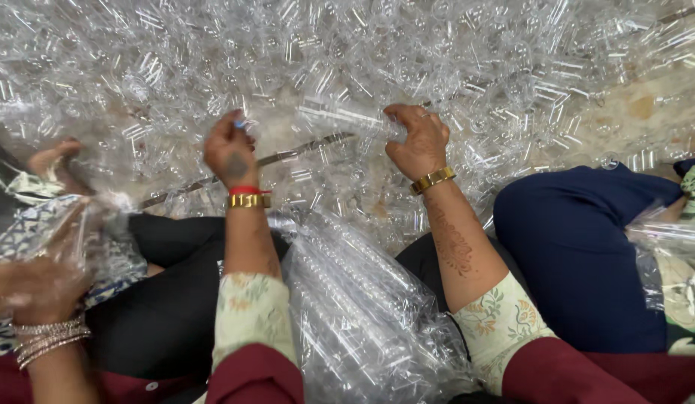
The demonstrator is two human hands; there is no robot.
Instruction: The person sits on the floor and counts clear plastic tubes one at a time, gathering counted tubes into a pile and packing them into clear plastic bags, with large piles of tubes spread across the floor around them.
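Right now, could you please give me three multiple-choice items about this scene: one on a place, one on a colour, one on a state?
1. Where is the clear bag?
A. between the person's forearms
B. beyond the heap
C. above the right hand

2. What colour is the thread on the left wrist?
A. green
B. red
C. white

3. What is the state of the right hand?
A. flat and open
B. hanging free
C. closed on a stack of clear cups

Answers:
1 A, the bag lies in the lap between both forearms.
2 B, a red thread sits above the gold bangle below the left hand.
3 C, its fingers curl around the cup stack lying on the heap.
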